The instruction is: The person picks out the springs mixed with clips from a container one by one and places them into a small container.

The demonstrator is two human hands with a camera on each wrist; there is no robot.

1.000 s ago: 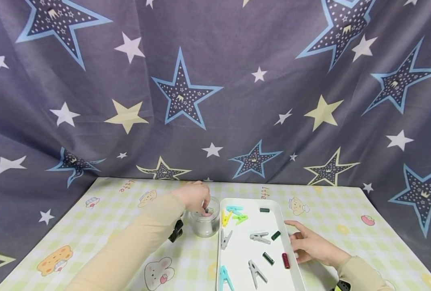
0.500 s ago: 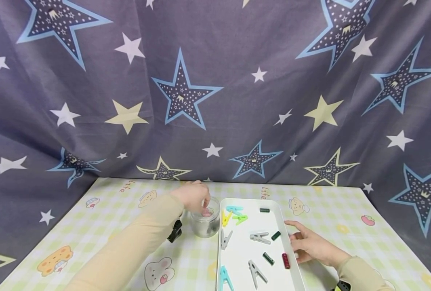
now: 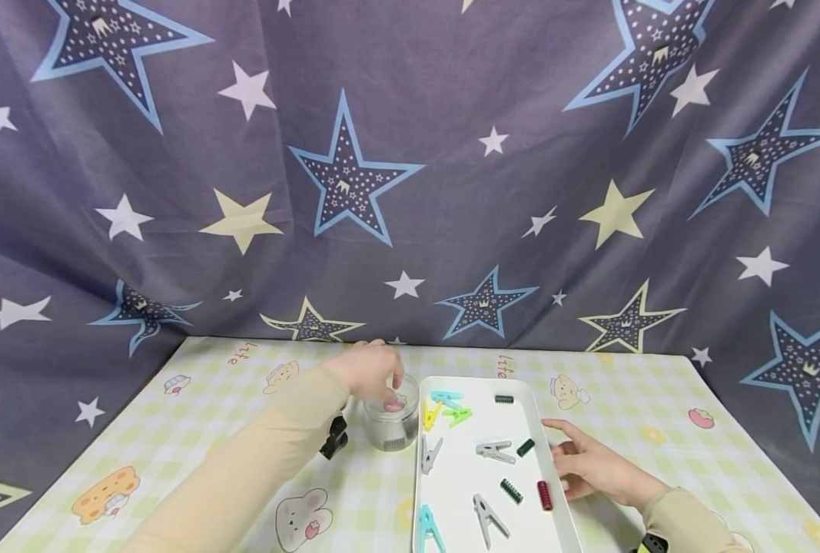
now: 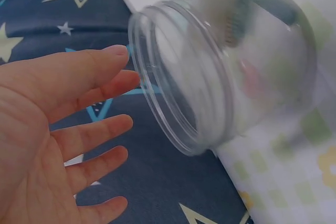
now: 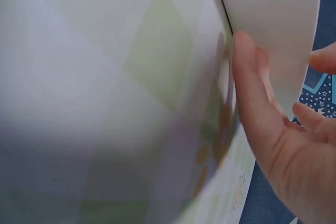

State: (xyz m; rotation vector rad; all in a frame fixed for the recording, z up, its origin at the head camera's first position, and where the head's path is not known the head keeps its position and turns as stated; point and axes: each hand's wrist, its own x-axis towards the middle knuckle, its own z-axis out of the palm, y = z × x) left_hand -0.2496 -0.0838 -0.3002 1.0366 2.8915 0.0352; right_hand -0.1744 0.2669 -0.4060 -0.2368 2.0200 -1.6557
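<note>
In the head view my left hand (image 3: pixel 375 372) is above the mouth of a clear jar (image 3: pixel 385 434). The left wrist view shows the fingers (image 4: pixel 94 135) spread and holding nothing, the thumb and index fingertips close to the jar's rim (image 4: pixel 152 77). A coil spring (image 3: pixel 394 443) shows through the jar's lower wall, blurred in the left wrist view. My right hand (image 3: pixel 599 467) touches the right side of a white tray (image 3: pixel 465 480), fingertips against its outer wall (image 5: pixel 268 3). In the tray lie dark springs (image 3: pixel 510 491), a red spring (image 3: pixel 544 495) and several clothespin halves and clips (image 3: pixel 489 521).
Yellow (image 3: pixel 431 415), green (image 3: pixel 457 416) and light blue clips (image 3: pixel 446 399) lie in the tray's far left corner, a blue clip (image 3: pixel 430 528) near its front. A checked tablecloth (image 3: pixel 244 461) covers the table. A star-patterned curtain (image 3: pixel 410 215) hangs behind.
My left fingers have let go of a dark spring at the jar's mouth, and a spring now shows at the jar's bottom. The right hand and tray look unchanged.
</note>
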